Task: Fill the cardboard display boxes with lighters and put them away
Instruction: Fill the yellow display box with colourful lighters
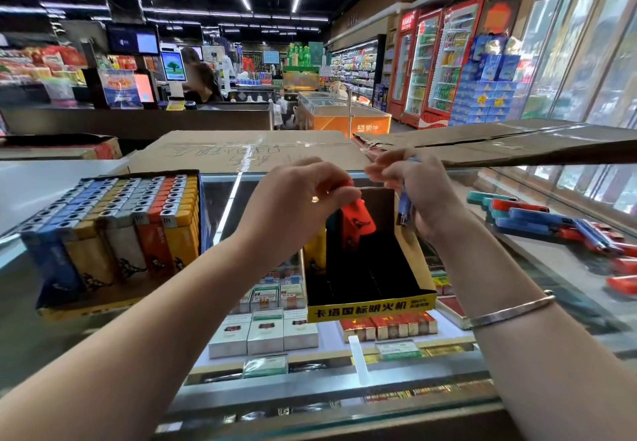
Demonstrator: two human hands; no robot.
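My left hand (303,192) has its fingers curled around an orange lighter (356,222), and I hold it over the open display box (365,306), which stands on the glass tabletop (220,213) in front of me. My right hand (413,185) grips a blue lighter (405,208) in the same way, fingers closed around its upper part, just beside the right wall of the box.

To do this step well, I think I should keep the orange lighter upright, with the metal head on top, and lower it straight into a slot at the back, next to the yellow lighter (315,251) that already stands at the left side. It should go down without pushing the thin cardboard wall. After that the blue one can follow.

This box is almost empty: I see only the yellow lighter and dark empty slots. The other display box (113,237), on the left of the tabletop, looks full, with rows of blue, yellow, grey and orange lighters packed tight. It is probably ready to be put away. More loose lighters (551,227) lie in a heap on the tabletop at my right, well apart from the box. Under the glass there are cigarette packs (265,334).
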